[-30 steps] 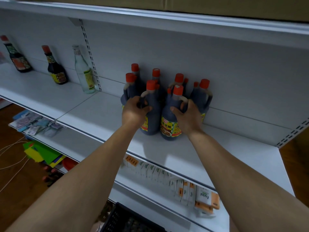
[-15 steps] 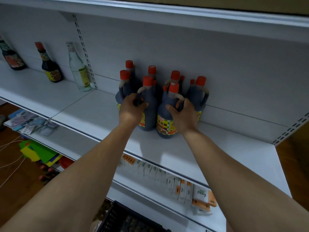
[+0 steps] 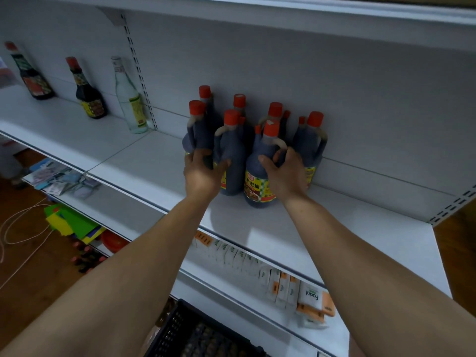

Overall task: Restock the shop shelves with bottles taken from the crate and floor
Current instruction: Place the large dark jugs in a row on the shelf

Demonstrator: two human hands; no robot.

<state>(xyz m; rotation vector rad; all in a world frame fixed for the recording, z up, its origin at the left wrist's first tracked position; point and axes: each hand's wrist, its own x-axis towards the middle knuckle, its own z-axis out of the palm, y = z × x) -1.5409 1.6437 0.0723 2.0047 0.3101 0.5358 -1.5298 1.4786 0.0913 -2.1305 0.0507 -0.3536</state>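
Observation:
Several dark soy-sauce bottles with red caps stand bunched against the back wall of the white shelf (image 3: 296, 235). My left hand (image 3: 202, 172) grips the front-left bottle (image 3: 231, 155) low on its body, thumb on its right side. My right hand (image 3: 286, 173) grips the front-right bottle (image 3: 260, 176), fingers curled round its shoulder under the handle; its yellow label faces me. Both bottles stand upright on the shelf. More bottles of the same kind (image 3: 313, 140) stand right behind them. A black crate (image 3: 180, 331) shows at the bottom edge.
Two dark sauce bottles (image 3: 88, 96) and a clear bottle (image 3: 128, 99) stand further left on the same shelf. A lower shelf holds white and orange boxes (image 3: 306, 297). Small bottles (image 3: 86, 256), coloured packets and a white cord lie on the wooden floor at left.
Both hands have stayed on the two front bottles, shifting them slightly back toward the cluster. The view has drifted a little.

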